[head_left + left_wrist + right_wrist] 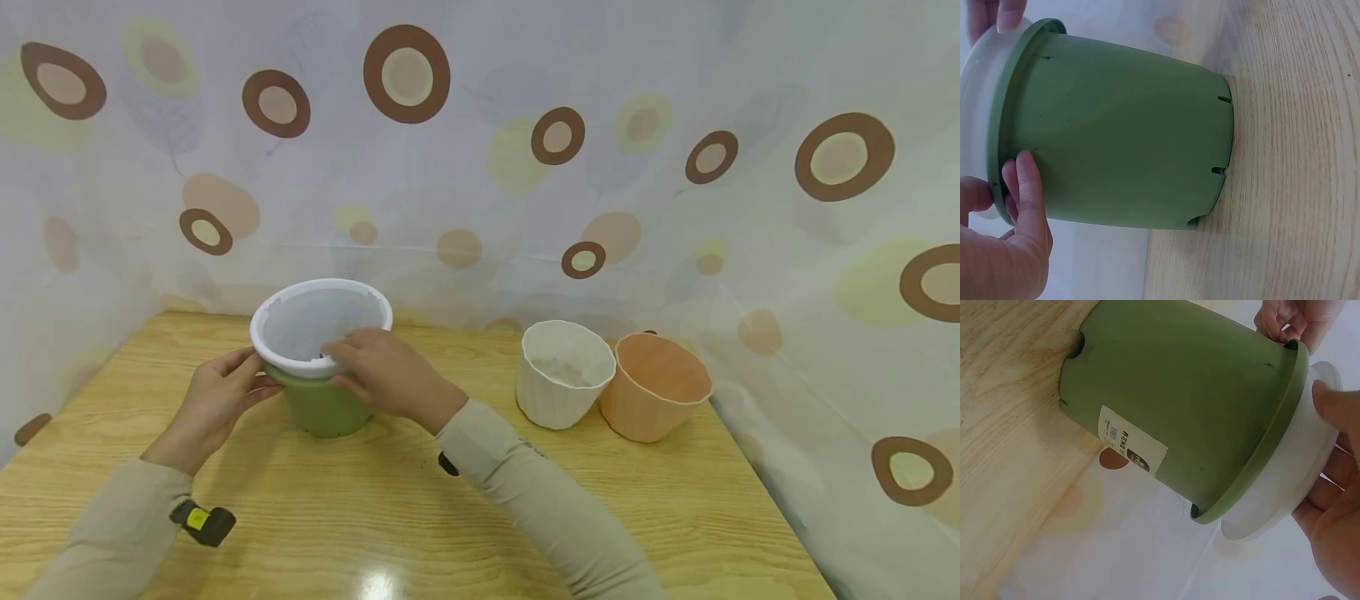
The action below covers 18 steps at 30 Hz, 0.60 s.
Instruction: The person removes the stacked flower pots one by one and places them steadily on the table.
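Observation:
On the left of the table stands a green flower pot (pixel 326 410), upright, with small notches round its base. A white flower pot (pixel 321 285) is nested in it, its wide rim raised above the green rim in both wrist views. My left hand (pixel 210 404) pinches the green pot's rim at the left side, thumb above and fingers below. My right hand (pixel 397 375) grips the white pot's rim, the thumb outside and the other fingers over the edge, as the right wrist view shows. A paper label (pixel 1132 442) is stuck on the green wall.
Farther right on the wooden table (pixel 360 508) stand a cream fluted pot (pixel 555 404) and an orange fluted pot (pixel 645 417), side by side. A patterned curtain (pixel 480 200) hangs behind the table and along its sides.

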Tool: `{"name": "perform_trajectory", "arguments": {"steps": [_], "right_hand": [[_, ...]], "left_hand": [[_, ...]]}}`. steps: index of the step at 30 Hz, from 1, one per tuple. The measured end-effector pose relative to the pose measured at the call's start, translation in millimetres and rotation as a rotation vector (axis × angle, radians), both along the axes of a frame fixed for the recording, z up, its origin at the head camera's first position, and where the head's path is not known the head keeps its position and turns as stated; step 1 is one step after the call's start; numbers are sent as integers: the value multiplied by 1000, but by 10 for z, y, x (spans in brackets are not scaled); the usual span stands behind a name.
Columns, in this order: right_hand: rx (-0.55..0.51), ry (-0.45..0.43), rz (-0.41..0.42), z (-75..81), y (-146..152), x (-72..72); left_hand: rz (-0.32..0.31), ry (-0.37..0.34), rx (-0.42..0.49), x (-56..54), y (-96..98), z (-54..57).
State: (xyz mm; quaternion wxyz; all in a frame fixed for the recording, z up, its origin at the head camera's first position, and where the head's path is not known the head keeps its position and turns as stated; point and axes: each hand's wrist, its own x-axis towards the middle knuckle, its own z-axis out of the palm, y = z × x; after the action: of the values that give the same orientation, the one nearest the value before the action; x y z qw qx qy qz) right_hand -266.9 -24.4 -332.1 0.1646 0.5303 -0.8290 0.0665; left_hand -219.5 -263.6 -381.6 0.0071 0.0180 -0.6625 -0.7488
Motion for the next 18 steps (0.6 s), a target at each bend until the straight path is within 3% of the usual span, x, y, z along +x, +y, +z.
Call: {"name": "perform_trajectory", "arguments": {"steps": [5,18], "right_hand": [[-28,-12,3,-22,-33,-12],[-23,56,-96,-63,-107,-12]], "left_hand": [[-1,-1,14,7,-5,-1],[-7,12,28,9,-5,2]]}}
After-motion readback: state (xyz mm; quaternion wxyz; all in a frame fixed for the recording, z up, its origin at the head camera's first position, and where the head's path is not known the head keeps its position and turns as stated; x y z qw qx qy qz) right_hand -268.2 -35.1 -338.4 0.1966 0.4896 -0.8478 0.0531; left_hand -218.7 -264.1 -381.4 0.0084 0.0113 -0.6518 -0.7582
